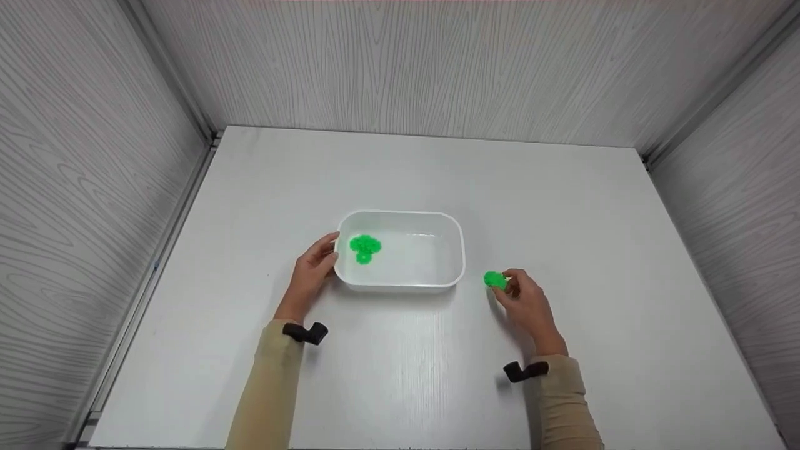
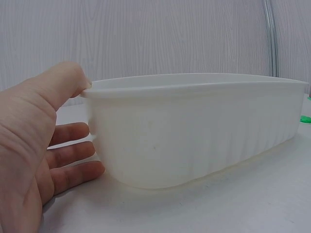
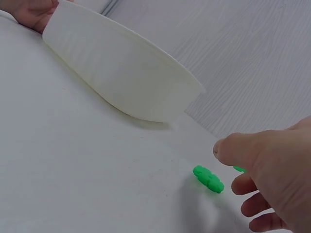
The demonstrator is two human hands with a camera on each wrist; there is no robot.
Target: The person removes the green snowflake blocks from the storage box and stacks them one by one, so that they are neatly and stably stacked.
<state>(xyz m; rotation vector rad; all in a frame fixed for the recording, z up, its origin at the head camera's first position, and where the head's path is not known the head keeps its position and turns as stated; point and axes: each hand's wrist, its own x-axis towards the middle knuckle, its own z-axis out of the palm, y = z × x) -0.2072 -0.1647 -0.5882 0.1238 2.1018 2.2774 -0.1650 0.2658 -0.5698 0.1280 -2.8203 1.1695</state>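
A white plastic box [image 1: 400,281] stands on the table, its top uncovered. At its left end my left hand [image 1: 310,269] grips it, the thumb [image 2: 73,82] at the rim and several fingers [image 2: 73,154] beside the outer wall. Inside, near the left end, lie several small green scalloped discs [image 1: 365,247]. To the right of the box, my right hand [image 1: 528,306] pinches a green scalloped disc [image 1: 495,279] between thumb and fingers. In the right wrist view one green disc [image 3: 209,178] shows edge-on before the thumb, and another green bit [image 3: 239,169] is mostly hidden behind it.
The white table [image 1: 400,375] carries the box near its middle. Pale wood-grain panels rise at the back [image 1: 437,69], the left [image 1: 75,187] and the right [image 1: 731,187]. A black camera band [image 1: 305,333] sits on the left wrist, another band [image 1: 526,371] on the right.
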